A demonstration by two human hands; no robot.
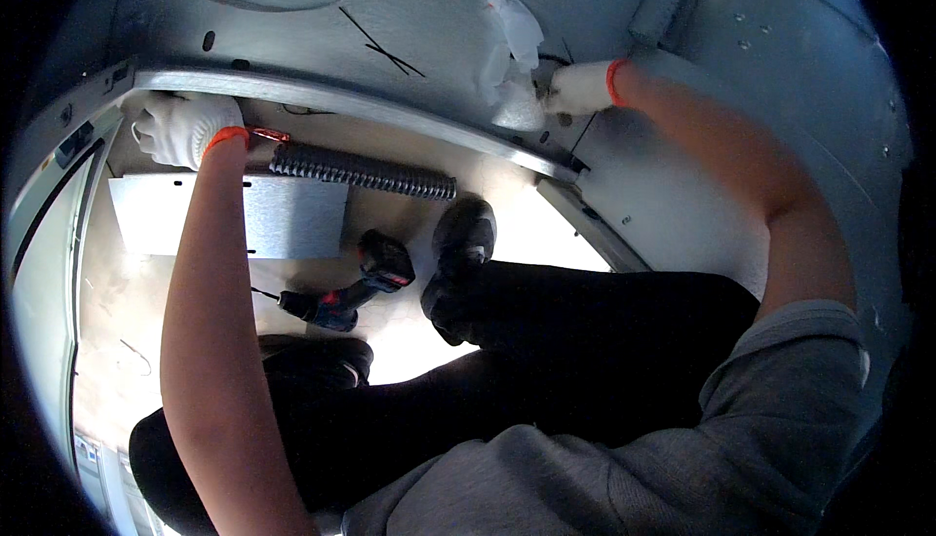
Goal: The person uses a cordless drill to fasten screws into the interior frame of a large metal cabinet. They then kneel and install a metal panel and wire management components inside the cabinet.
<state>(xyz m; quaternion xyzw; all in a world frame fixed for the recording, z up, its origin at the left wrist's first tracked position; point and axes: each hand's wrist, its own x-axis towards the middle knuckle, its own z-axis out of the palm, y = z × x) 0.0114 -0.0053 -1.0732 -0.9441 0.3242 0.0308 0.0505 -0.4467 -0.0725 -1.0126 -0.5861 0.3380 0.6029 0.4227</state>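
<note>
My left hand (pixel 185 131), in a white knit glove with an orange cuff, is at the far left below a metal lip (pixel 341 112). Its fingers look curled, and whatever lies inside them is hidden. Right by its cuff lies a thin red-handled item (pixel 268 134). On the grey metal surface at the upper right, my right hand (pixel 582 88) in a matching glove touches or nearly touches a crumpled clear plastic bag (pixel 519 107). Its fingers are partly hidden and blurred. White crumpled wrapping (pixel 517 27) lies just beyond the bag.
A black corrugated hose (pixel 361 172) lies below the lip, near a flat metal plate (pixel 297 216). A cordless drill (pixel 341 287) rests on the floor between my shoes (pixel 465 234). Black cable ties (pixel 385 46) lie on the metal panel (pixel 292 49). A metal wall (pixel 809 97) curves along the right.
</note>
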